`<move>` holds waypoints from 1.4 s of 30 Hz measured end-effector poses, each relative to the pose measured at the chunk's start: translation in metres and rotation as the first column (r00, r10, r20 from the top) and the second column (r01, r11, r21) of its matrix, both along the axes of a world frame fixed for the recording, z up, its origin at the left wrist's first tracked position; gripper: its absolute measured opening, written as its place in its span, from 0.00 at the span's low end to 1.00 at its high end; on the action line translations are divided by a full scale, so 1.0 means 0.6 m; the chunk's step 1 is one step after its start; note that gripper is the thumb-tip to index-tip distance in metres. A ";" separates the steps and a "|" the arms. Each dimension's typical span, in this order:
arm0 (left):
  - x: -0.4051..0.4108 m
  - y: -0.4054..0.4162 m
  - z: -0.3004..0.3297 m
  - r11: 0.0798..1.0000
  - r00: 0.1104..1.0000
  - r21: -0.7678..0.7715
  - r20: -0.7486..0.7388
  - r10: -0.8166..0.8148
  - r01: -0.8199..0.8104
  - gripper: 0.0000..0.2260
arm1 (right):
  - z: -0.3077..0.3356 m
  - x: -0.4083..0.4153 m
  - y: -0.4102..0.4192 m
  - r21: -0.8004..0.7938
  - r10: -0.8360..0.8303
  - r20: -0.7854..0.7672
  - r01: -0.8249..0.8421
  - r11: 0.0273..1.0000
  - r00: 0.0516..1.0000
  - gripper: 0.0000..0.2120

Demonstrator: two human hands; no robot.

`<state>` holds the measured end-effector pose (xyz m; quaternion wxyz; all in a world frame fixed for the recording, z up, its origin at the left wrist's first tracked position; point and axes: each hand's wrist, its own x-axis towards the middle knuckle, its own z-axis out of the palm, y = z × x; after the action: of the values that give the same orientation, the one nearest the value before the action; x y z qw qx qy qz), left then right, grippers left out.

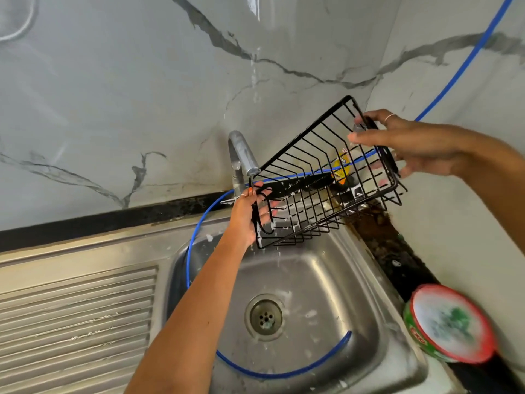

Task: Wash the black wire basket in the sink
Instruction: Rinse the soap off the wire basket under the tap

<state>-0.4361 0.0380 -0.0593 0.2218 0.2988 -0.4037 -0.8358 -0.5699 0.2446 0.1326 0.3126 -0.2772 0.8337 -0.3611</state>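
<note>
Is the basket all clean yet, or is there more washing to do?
Not yet. Soaping looks done: white suds cling to the black wire basket and dot the sink. Right now the left hand and right hand hold it tilted under the tap. Rinsing off the remaining suds is left.

Soft even daylight filling the scene, glare streaking the marble wall (pixel 142 95), sink basin (pixel 326 280) gleaming, wide-angle bending the edges, soap tub (pixel 451 322) blurring at right.
</note>
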 end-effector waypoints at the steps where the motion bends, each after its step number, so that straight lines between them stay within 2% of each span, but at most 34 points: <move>1: -0.003 0.000 0.001 1.000 1.000 -0.008 0.000 -0.005 0.005 0.14 | -0.007 0.002 -0.003 -0.054 -0.043 -0.021 0.041 0.998 0.999 0.43; 4: -0.007 0.001 0.009 1.000 1.000 -0.001 0.001 -0.005 0.005 0.15 | -0.022 0.013 -0.012 -0.201 -0.176 -0.119 0.150 0.968 0.977 0.24; 7: -0.008 -0.002 0.019 0.998 1.000 0.060 -0.030 0.000 0.001 0.19 | -0.029 0.021 -0.018 -0.318 -0.225 -0.176 0.161 0.934 0.958 0.19; 10: -0.005 -0.003 0.026 0.995 0.998 0.104 -0.066 0.003 0.004 0.23 | -0.026 0.027 -0.020 -0.378 -0.276 -0.168 0.197 0.904 0.946 0.20; 14: 0.009 0.005 0.016 0.983 0.995 0.181 -0.097 -0.001 0.019 0.23 | -0.024 0.029 -0.023 -0.410 -0.319 -0.157 0.232 0.882 0.935 0.22; 19: 0.027 0.030 0.003 0.971 0.992 0.240 -0.124 0.022 0.009 0.17 | -0.024 0.032 -0.029 -0.474 -0.381 -0.163 0.266 0.840 0.910 0.18; 24: 0.029 0.042 0.004 0.957 0.979 0.287 -0.179 0.101 -0.046 0.14 | -0.031 0.037 -0.031 -0.542 -0.435 -0.174 0.283 0.791 0.883 0.24; 33: 0.074 0.056 -0.012 0.951 0.970 0.267 -0.144 0.198 -0.154 0.12 | -0.049 0.069 -0.042 -0.548 -0.380 -0.152 0.242 0.801 0.913 0.24; 42: 0.089 0.056 0.005 0.959 0.970 0.229 -0.134 0.204 -0.170 0.13 | -0.039 0.080 -0.042 -0.576 -0.371 -0.170 0.214 0.789 0.913 0.25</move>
<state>-0.3828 0.0715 -0.0562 0.2970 0.2917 -0.2621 -0.8706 -0.5221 0.2193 0.1092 0.0418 -0.2680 0.7638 -0.5856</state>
